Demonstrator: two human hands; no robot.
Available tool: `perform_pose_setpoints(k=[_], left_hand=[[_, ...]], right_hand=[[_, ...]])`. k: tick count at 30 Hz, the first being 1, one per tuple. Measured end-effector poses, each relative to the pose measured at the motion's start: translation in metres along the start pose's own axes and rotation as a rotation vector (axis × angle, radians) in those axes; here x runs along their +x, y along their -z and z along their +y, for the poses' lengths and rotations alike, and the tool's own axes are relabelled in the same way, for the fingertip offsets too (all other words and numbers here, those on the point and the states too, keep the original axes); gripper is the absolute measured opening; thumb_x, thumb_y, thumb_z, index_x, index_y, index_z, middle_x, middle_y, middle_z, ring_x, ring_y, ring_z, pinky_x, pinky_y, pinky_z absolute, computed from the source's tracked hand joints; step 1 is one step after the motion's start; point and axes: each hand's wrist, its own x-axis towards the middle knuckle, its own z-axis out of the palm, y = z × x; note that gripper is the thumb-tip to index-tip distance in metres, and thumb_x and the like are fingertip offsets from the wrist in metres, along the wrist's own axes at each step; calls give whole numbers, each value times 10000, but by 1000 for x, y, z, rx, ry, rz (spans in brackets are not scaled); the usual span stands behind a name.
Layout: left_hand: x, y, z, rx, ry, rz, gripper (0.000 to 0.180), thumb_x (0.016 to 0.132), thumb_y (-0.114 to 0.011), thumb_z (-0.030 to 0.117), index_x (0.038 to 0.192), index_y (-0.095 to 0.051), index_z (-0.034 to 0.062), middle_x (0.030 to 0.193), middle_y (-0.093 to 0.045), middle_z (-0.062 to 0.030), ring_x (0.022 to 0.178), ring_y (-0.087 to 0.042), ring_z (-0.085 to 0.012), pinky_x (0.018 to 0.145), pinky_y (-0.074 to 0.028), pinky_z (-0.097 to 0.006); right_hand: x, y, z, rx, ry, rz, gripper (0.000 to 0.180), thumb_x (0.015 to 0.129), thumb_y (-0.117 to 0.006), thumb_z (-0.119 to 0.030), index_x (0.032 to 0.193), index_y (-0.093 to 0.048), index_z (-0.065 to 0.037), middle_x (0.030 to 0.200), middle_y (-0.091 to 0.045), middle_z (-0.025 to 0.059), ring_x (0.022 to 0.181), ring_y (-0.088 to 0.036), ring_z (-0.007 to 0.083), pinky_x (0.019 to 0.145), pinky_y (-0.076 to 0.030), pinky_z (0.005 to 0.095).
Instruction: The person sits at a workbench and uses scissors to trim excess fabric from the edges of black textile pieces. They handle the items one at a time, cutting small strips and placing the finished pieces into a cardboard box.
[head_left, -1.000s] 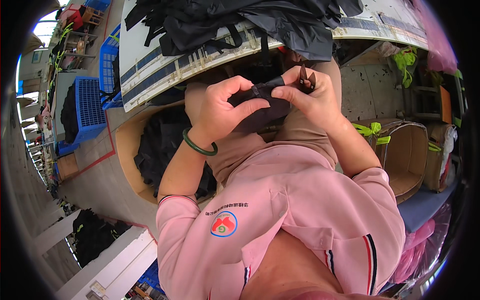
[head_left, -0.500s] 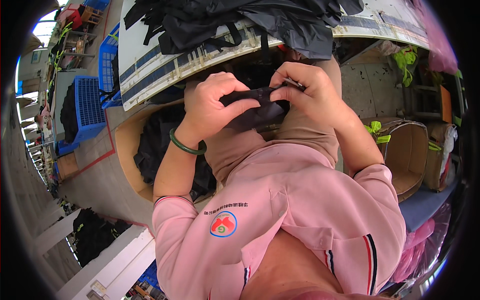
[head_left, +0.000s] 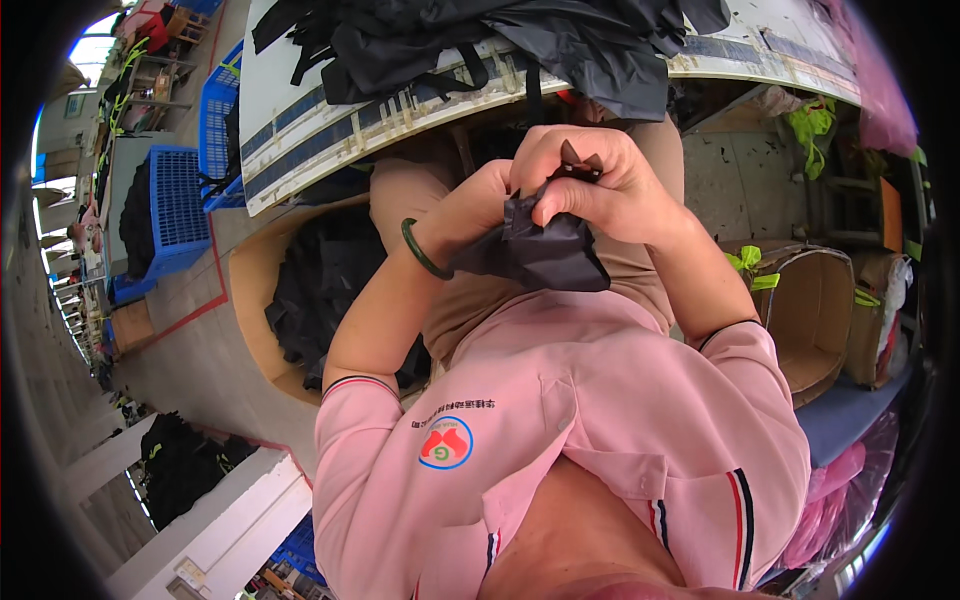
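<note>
A piece of black fabric (head_left: 553,260) hangs bunched between my hands, above my lap. My right hand (head_left: 625,185) is closed on it, with the thumb pressing the cloth against the curled fingers. Two dark pointed tips, apparently of small thread snips (head_left: 581,160), stick out of the same hand. My left hand (head_left: 488,196), below a green bangle (head_left: 424,250) on the wrist, meets the right hand at the cloth's upper edge. Its fingertips are mostly hidden behind the right hand and the fabric, but it appears closed on the cloth.
Black fabric pieces (head_left: 430,45) lie heaped on the worn white table (head_left: 300,150) ahead. A cardboard box (head_left: 250,290) of black cloth stands left of my legs. Blue crates (head_left: 180,215) are farther left; another cardboard box (head_left: 815,320) is at right.
My left hand has moved right, up against my right hand. The fabric, stretched between the hands before, now hangs bunched toward me. The snips' points have turned upward.
</note>
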Motion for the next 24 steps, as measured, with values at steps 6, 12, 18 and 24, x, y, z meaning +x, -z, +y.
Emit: perform_pose_setpoints(k=[6,12,18,24], left_hand=[[-9,-1,3,350,-360,361,261,874,-643,172,1068,-592,5,1051,-616,-45,948,-555,-103,857,-439,-254],[-23,-21,7,324,-435,368,197,821,-687,34,992,-591,17,933,-600,-7,861,-538,-63,790,-434,-216],[-23,-20,9,394,-491,335,148,795,-671,-41,899,-581,12,881,-598,-4,816,-534,-69,749,-436,-223],[-19,-20,7,199,-526,385,134,781,-641,-80,878,-600,2,932,-587,-33,862,-552,-102,790,-438,-240]], right_hand=[[-1,8,-5,-311,53,260,92,783,-682,5,829,-603,-8,777,-608,16,728,-553,88,693,-456,240],[2,2,-2,-410,-94,316,135,793,-699,-96,840,-610,-6,726,-575,-11,667,-494,71,616,-416,235],[1,11,-7,-63,-375,261,176,805,-710,-164,863,-623,-22,717,-539,-34,687,-479,51,605,-384,208],[2,7,5,17,-283,345,186,812,-712,-179,901,-637,-34,711,-542,-43,650,-491,38,587,-406,202]])
